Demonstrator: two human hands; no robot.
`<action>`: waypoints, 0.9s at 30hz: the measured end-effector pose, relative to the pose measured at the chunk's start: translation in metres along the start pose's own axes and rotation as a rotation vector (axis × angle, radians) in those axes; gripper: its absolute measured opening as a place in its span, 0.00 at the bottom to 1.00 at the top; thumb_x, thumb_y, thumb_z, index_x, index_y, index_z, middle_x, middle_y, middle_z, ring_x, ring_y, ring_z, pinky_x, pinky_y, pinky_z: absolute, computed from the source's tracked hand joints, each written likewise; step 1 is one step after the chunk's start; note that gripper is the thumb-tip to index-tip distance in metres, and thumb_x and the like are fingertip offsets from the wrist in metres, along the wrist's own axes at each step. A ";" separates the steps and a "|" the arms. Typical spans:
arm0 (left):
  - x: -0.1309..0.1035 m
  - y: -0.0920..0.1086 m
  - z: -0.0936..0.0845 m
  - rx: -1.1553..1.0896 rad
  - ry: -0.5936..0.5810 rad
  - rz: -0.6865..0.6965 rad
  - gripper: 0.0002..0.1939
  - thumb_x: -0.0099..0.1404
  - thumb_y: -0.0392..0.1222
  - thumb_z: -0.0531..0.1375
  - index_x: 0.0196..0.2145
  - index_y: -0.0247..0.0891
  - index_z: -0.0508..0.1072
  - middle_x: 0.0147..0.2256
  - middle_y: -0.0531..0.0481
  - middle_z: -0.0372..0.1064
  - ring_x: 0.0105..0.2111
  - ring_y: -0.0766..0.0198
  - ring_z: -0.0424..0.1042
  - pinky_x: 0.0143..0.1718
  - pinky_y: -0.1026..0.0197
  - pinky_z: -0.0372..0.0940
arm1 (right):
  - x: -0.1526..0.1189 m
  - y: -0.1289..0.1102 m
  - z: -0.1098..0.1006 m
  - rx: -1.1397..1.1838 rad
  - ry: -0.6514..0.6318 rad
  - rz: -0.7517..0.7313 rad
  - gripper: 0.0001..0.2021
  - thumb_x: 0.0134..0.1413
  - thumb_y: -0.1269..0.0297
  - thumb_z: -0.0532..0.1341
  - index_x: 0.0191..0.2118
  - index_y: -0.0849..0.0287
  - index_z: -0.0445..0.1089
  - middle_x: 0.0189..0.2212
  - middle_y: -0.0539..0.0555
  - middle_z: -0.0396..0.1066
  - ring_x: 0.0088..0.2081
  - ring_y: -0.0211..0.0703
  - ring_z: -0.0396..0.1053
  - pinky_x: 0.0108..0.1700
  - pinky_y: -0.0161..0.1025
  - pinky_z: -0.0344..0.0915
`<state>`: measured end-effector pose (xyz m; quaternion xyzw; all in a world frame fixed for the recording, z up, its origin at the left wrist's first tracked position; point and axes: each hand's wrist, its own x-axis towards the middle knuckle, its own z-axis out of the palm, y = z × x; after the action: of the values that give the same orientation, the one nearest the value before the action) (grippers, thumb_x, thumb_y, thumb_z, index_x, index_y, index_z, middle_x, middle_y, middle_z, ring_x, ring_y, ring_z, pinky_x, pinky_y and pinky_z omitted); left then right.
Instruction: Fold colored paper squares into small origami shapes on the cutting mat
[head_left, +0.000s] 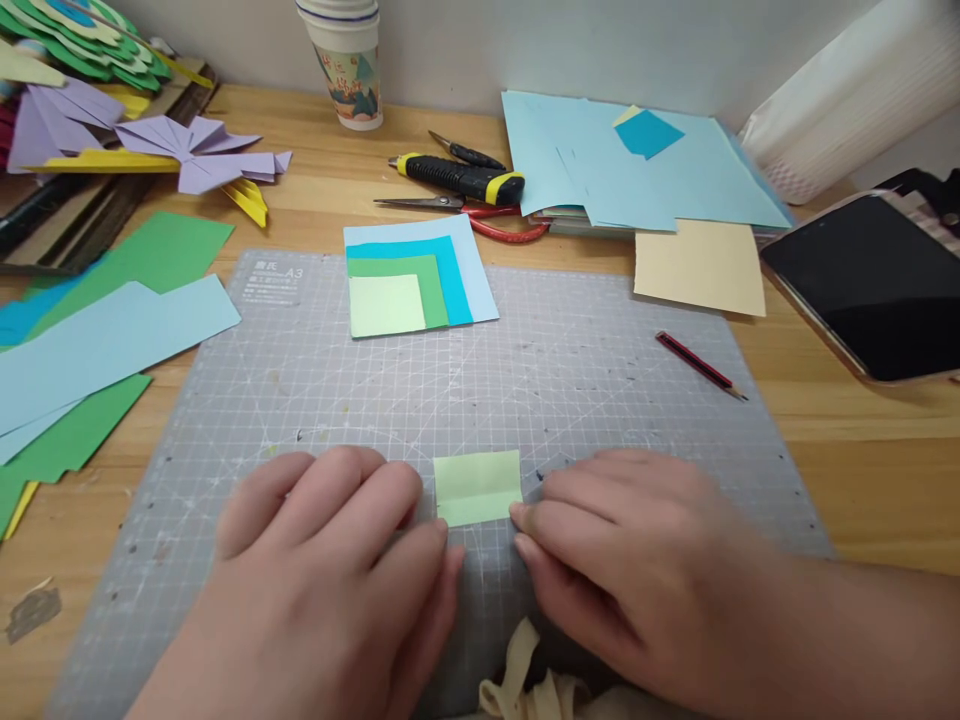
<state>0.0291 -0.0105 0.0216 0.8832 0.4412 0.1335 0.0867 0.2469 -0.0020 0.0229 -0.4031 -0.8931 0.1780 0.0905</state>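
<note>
A small light green piece of paper [477,487] lies on the grey cutting mat [300,380], with a crease running across it. My left hand [330,570] is closed, its index fingertip on the paper's lower left corner and the thumb just below. At the lower right corner, my right hand [622,550] pinches the edge with index finger and thumb, the other fingers curled. Beyond the hands, a stack of square papers in graded sizes [386,305] rests on the mat, light green on top, then green, blue and pale blue.
A pencil [701,365] lies on the mat's right side, near a tablet [870,285]. Behind are scissors [510,230], a utility knife [457,180], a paper cup [349,70] and pale blue sheets [585,170]. Paper strips [112,340] and purple folded paper [191,150] lie left.
</note>
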 end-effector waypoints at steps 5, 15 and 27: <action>0.003 -0.007 0.003 -0.055 -0.046 0.015 0.07 0.64 0.35 0.55 0.29 0.43 0.69 0.31 0.52 0.66 0.33 0.55 0.60 0.37 0.51 0.49 | 0.004 0.009 0.005 0.032 -0.006 0.066 0.06 0.58 0.64 0.57 0.37 0.59 0.69 0.32 0.52 0.69 0.30 0.43 0.65 0.29 0.40 0.55; 0.008 -0.004 0.005 -0.170 -0.017 -0.003 0.04 0.66 0.35 0.57 0.35 0.42 0.71 0.35 0.54 0.69 0.36 0.57 0.64 0.39 0.52 0.50 | 0.012 0.005 -0.002 0.265 -0.088 0.189 0.03 0.55 0.72 0.57 0.32 0.57 0.65 0.34 0.50 0.63 0.30 0.38 0.63 0.31 0.39 0.59; 0.010 0.006 0.006 -0.763 -0.062 -0.110 0.08 0.64 0.34 0.55 0.29 0.43 0.70 0.24 0.56 0.67 0.25 0.67 0.66 0.26 0.63 0.61 | 0.011 0.000 -0.009 0.542 0.225 -0.101 0.03 0.60 0.69 0.60 0.38 0.55 0.64 0.31 0.49 0.68 0.35 0.37 0.68 0.39 0.36 0.67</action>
<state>0.0411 -0.0063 0.0190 0.7660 0.4039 0.2564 0.4294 0.2423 0.0082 0.0317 -0.3363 -0.8164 0.3594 0.3020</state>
